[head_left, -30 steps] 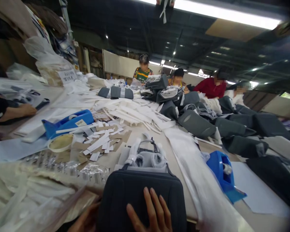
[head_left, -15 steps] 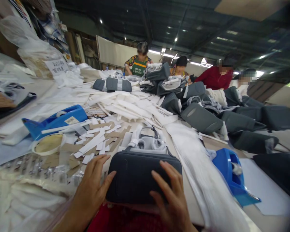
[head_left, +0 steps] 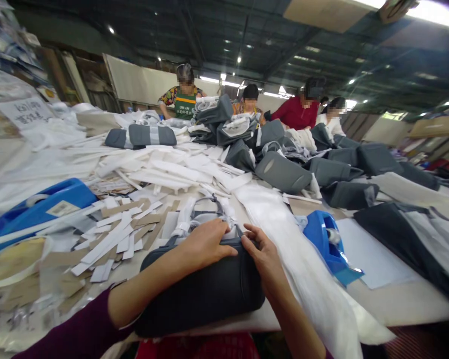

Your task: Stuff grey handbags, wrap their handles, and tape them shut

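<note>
Tape dispenser [head_left: 65, 197], blue, beside card strips [head_left: 121, 234]. Your left hand [head_left: 205, 242] lies over the dark bag [head_left: 209, 294] at the tabletop's [head_left: 396, 301] near edge, thumb and fingers apart, gripping nothing. Your right hand [head_left: 264, 254] is at its top right corner, fingers bent, pinch unclear. White padding [head_left: 295, 249] further right.

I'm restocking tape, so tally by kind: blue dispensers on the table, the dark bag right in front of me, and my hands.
Blue dispenser at left and blue dispenser at right: 2
Dark bag: 1
Left hand, right hand: 2
Total: 5
</note>
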The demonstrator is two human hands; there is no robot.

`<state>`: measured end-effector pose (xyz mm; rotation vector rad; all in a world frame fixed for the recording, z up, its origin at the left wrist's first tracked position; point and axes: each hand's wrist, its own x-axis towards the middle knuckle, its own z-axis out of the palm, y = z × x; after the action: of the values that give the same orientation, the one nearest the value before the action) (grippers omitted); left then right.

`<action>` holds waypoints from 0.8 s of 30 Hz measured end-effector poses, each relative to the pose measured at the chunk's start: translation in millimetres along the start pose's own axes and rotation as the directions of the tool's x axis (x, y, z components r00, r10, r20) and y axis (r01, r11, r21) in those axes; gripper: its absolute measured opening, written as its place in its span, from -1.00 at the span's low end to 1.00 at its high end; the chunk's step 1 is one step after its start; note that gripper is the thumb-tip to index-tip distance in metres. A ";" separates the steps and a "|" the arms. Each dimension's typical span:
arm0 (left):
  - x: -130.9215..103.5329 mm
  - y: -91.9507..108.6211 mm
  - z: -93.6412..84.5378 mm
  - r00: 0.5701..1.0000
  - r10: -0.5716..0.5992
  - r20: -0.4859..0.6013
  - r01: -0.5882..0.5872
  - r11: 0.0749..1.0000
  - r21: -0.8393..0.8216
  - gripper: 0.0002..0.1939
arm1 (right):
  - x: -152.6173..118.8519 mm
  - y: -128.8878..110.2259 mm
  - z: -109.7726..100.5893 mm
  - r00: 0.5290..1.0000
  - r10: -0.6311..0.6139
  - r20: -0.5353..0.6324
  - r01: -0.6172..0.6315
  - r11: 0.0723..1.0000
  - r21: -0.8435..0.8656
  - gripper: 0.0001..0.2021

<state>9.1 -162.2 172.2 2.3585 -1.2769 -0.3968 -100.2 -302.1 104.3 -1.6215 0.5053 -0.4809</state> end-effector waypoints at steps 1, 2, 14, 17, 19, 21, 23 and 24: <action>2.5 1.6 -0.3 1.000 -0.023 -0.013 0.023 1.000 -0.009 -0.66 | -1.9 -0.1 0.8 1.000 -0.006 -0.010 0.007 1.000 0.029 -0.49; 4.0 3.0 -0.5 0.999 -0.035 -0.022 0.034 0.999 -0.024 -0.65 | -3.3 0.1 1.4 1.000 -0.010 -0.017 0.011 0.998 0.065 -0.49; 13.9 6.6 0.2 0.948 0.003 0.319 0.018 0.998 -0.062 -0.65 | -6.8 14.9 -10.2 0.989 -0.141 0.053 0.126 0.967 0.223 -0.46; 16.7 2.6 1.7 0.924 0.068 0.377 -0.028 0.993 -0.112 -0.67 | -4.9 16.4 -13.3 0.978 -0.189 0.084 0.175 0.974 0.144 -0.36; 17.4 -0.8 2.4 0.918 0.080 0.388 -0.026 0.989 -0.143 -0.67 | -2.8 14.8 -13.0 0.983 -0.161 0.094 0.151 0.983 0.105 -0.28; 17.1 -3.7 2.8 0.916 0.089 0.390 -0.020 0.984 -0.178 -0.65 | -1.0 11.5 -11.5 0.989 -0.087 0.117 0.076 0.992 0.102 -0.21; 16.3 -6.3 2.9 0.910 0.115 0.399 -0.032 0.978 -0.208 -0.62 | 0.1 8.0 -10.1 0.990 -0.031 0.141 0.016 0.994 0.107 -0.18; 16.0 -7.5 3.0 0.906 0.132 0.401 -0.046 0.975 -0.217 -0.61 | 0.4 6.7 -9.6 0.989 -0.021 0.145 0.005 0.994 0.105 -0.17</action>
<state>21.7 -172.8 165.2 2.0989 -1.4414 -0.9916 -105.7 -310.7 98.7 -1.5470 0.3541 -0.3884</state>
